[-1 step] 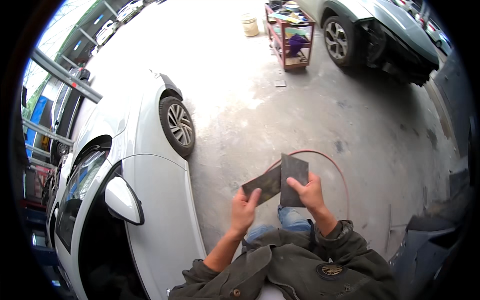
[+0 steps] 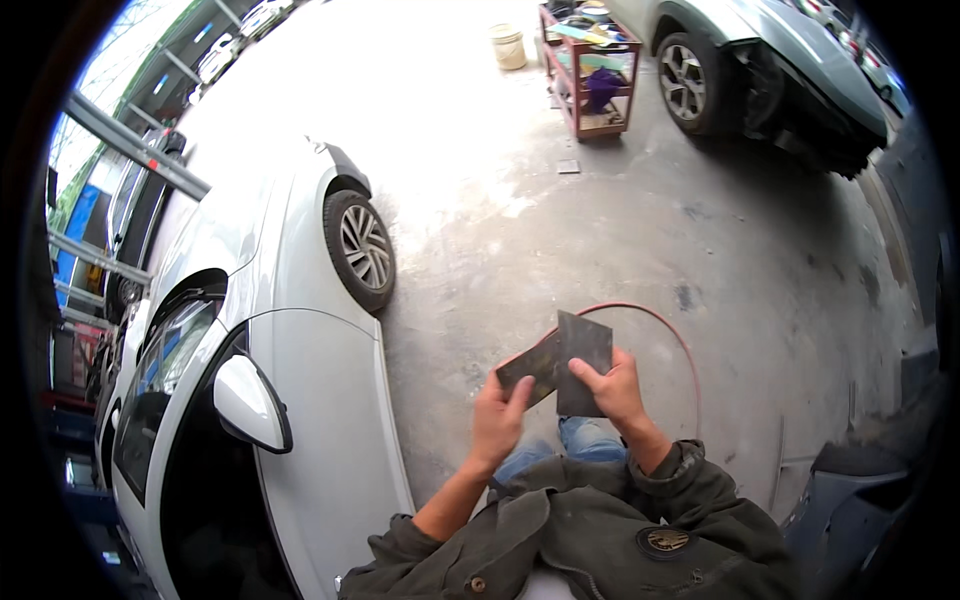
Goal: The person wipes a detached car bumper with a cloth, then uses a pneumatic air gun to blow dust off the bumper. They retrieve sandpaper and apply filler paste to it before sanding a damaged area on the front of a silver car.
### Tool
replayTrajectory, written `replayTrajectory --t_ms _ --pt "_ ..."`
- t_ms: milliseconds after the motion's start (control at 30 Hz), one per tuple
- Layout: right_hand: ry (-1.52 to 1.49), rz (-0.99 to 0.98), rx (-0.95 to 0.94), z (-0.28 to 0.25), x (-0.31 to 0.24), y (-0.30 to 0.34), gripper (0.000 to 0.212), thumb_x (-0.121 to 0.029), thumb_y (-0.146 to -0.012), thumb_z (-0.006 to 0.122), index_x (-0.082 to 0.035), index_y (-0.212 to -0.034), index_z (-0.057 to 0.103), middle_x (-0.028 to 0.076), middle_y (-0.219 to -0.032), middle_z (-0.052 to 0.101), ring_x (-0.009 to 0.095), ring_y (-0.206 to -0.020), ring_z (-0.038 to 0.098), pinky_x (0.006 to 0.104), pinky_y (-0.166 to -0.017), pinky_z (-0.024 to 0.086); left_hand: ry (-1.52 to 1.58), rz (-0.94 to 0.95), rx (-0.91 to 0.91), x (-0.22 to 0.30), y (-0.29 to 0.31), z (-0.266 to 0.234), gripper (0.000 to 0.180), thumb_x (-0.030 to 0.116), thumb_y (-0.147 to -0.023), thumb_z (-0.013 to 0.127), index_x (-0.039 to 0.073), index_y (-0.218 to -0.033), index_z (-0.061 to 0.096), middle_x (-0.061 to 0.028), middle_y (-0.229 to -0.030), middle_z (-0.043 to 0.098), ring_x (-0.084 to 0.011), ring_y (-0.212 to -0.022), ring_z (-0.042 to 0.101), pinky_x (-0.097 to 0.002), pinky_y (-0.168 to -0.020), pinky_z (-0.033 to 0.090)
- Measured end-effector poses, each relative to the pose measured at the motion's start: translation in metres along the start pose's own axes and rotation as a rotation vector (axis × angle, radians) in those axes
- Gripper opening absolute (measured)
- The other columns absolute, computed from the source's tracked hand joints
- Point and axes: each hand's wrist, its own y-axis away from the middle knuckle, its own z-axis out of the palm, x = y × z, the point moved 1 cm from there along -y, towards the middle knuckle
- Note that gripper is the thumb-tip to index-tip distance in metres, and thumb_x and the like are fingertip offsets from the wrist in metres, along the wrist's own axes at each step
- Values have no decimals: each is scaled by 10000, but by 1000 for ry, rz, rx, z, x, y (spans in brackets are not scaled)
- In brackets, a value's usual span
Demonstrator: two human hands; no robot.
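My right hand (image 2: 622, 390) holds a dark grey, flat rectangular plate (image 2: 585, 342) upright, its thumb pressed on the face toward me. A second dark plate (image 2: 532, 366), with brownish smudges, is pinched in my left hand (image 2: 497, 418), thumb on top. This left plate is tilted, and its right end meets or passes behind the edge of the right one. Whether the plates touch I cannot tell. Both hands are in front of my body, above the grey floor; the fingers behind the plates are mostly hidden.
A white car (image 2: 330, 380) with a side mirror (image 2: 248, 402) stands close on my left. A red hose (image 2: 680, 345) curves over the floor. Farther off are a red tool cart (image 2: 578, 95), a white bucket (image 2: 508, 48) and a car with its front dismantled (image 2: 790, 90). Dark panels (image 2: 850, 490) stand at right.
My left hand has moved a little to the right, and more of its plate is now covered by the right one. The right hand has barely shifted. Both grips are unchanged.
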Motion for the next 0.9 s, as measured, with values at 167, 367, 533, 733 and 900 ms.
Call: replayTrajectory --t_ms 167,367,533,733,900 --pt "126 -5 6 33 -15 -83 199 -50 -823 696 21 -1003 649 61 -916 698 119 -812 634 277 -723 519 -371 42 62 30 -88 20 339 54 -884 610 -3 -1216 572 -143 -797 672 -99 -689 628 -262 -629 504" --pt "105 -139 -1 45 -42 -219 235 -38 -823 692 14 -1044 630 56 -936 691 115 -827 629 268 -743 517 -147 -104 -81 44 -223 2 304 61 -875 627 -24 -1166 601 -104 -863 705 -78 -774 639 -264 -662 521" --pt "103 -9 -107 62 -65 -339 242 -29 -819 698 17 -1044 621 58 -946 690 117 -836 629 268 -753 518 226 -250 -59 48 -361 -18 220 19 -849 659 -41 -1060 632 -54 -918 688 -99 -809 634 -243 -754 509" --pt "-141 28 155 114 -83 -454 193 -49 -834 709 35 -993 639 59 -926 689 106 -805 628 255 -722 521 307 -90 33 66 -497 -4 201 56 -905 637 9 -1097 596 -18 -950 668 -70 -840 601 -213 -725 481" --pt "-130 32 254 136 -94 -531 216 -44 -836 691 30 -1028 625 64 -938 685 111 -820 629 263 -724 522 -8 45 133 67 -588 16 182 79 -894 662 19 -1048 585 9 -849 636 -50 -738 548 -208 -649 447"
